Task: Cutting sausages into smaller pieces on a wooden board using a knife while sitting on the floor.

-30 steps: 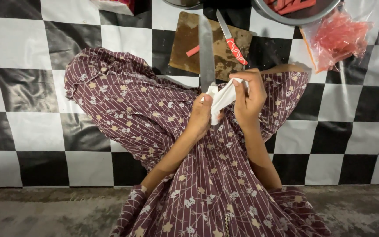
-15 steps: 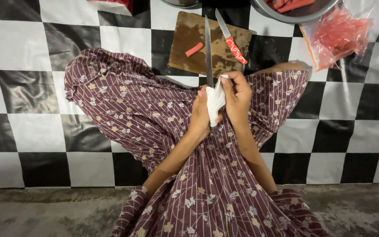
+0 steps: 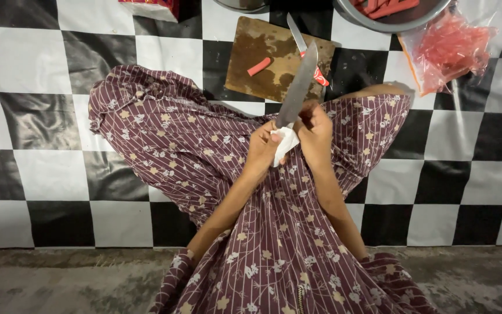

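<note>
Left hand pinched a white tissue at the big knife's heel; right hand gripped its handle. Best wiped spine-side, fingers off the edge.

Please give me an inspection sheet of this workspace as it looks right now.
Surface: black-and-white checkered mat over a rough grey floor.
Job's things: large knife, blade pointing away from the person; white tissue at the base of the blade.
Clutter: wooden cutting board with a red sausage piece and a small red-handled knife; metal bowl of red pieces; clear bag of red pieces; red-and-white box.
Hands: left hand holds the tissue; right hand grips the knife's handle end.
Cables: nothing seen.
Surroundings: the person's patterned maroon garment spreads over the mat.
</note>
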